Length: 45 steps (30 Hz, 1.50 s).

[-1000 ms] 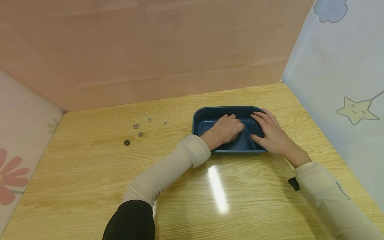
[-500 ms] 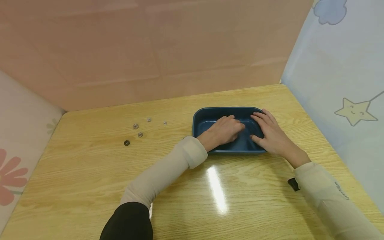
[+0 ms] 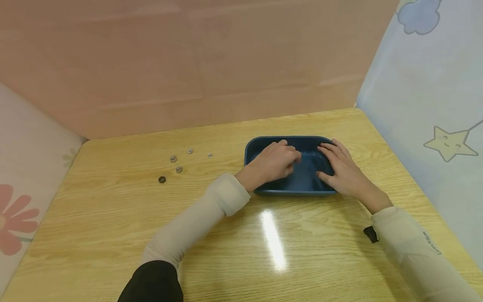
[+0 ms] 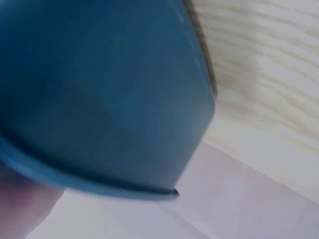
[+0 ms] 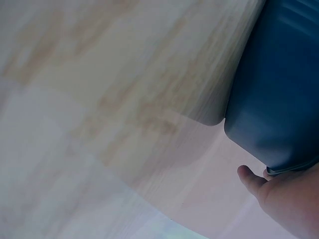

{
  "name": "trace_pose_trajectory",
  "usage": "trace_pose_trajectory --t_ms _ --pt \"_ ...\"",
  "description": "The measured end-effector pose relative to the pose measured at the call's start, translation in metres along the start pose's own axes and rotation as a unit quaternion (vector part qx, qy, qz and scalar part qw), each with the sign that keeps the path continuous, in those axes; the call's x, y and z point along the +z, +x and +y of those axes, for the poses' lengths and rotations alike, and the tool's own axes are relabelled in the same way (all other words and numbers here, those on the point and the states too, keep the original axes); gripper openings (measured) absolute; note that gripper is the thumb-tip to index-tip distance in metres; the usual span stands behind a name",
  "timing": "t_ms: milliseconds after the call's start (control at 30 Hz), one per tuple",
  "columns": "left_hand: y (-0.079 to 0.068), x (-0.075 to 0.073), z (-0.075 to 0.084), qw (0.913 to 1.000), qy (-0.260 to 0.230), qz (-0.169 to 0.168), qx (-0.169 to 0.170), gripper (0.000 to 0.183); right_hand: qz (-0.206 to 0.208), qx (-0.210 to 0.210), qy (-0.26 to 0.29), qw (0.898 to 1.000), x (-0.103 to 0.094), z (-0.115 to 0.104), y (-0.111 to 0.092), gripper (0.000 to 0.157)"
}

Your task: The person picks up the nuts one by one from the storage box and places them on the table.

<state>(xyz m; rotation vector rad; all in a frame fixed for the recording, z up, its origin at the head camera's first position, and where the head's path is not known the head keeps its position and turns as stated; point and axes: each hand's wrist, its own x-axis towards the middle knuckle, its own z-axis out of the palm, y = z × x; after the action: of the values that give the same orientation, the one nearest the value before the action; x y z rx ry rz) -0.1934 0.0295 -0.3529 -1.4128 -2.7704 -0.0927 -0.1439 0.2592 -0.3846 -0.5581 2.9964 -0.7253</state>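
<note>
A deep blue rectangular tray (image 3: 298,193) stands on the wooden table, right of centre. My left hand (image 3: 272,162) is over its inside, fingers bent and turned downward. Whatever may be between those fingertips is hidden by the hand. At the tray's right end rests my right hand (image 3: 342,171), with its fingers lying loosely over the rim and the thumb inside. The right wrist view has one finger (image 5: 251,181) sticking out past the tray's outer wall (image 5: 274,104). To the left lie a black hex nut (image 3: 162,179) and several silver nuts (image 3: 173,159).
The wooden tabletop (image 3: 211,235) ends at a pinkish backdrop (image 3: 188,75) behind. A pale wall with a star (image 3: 449,144) closes the right side. A small black piece (image 3: 371,234) sits beside the right sleeve.
My left hand has shifted left and slightly upward within the tray's outline, its forearm moving left with it. The right hand keeps its place on the tray; the nuts lie as before.
</note>
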Motion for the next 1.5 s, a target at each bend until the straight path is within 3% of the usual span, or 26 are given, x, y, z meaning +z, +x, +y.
trace_pose_trajectory --t_ms 533,1100,1500 --pt "-0.034 -0.014 -0.019 0.997 -0.055 0.05 -0.019 0.02 0.008 -0.008 -0.002 1.0 0.002 -0.001 0.001 0.071" --pt "-0.059 -0.022 -0.033 0.995 -0.052 0.067 -0.053 0.018 0.004 -0.008 0.002 1.0 0.002 -0.003 0.001 0.071" --pt "-0.083 -0.018 -0.046 0.99 -0.051 0.106 -0.078 0.016 0.006 -0.01 0.003 1.0 0.001 -0.003 0.001 0.072"
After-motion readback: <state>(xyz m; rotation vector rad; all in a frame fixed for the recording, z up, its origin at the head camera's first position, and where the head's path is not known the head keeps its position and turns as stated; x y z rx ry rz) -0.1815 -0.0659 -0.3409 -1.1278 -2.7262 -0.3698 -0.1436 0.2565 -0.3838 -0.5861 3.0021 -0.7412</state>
